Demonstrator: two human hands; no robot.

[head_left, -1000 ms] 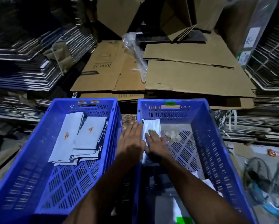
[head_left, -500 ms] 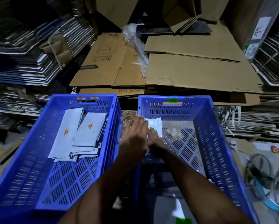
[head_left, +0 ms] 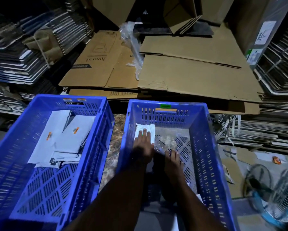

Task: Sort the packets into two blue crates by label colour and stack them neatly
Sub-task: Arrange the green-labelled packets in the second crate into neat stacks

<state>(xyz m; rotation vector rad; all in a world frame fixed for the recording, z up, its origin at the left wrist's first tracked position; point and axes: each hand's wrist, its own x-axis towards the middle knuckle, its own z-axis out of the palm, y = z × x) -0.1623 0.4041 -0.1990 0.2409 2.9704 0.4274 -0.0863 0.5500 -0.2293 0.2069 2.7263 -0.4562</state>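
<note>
Right hand (head_left: 173,161) withdrew; left hand (head_left: 144,144) (flat) presses packet (head_left: 146,129).

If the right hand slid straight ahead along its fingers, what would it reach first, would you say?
Probably the clear plastic bag lying on the floor of the right crate, just beyond the right hand; depth is hard to judge.

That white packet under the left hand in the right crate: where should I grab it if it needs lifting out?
Pinch the white packet by its free right edge, coming from the crate's open middle. It lies flat in the right crate's far-left corner, walls blocking its left and far sides, the left hand flat over its near part.
</note>
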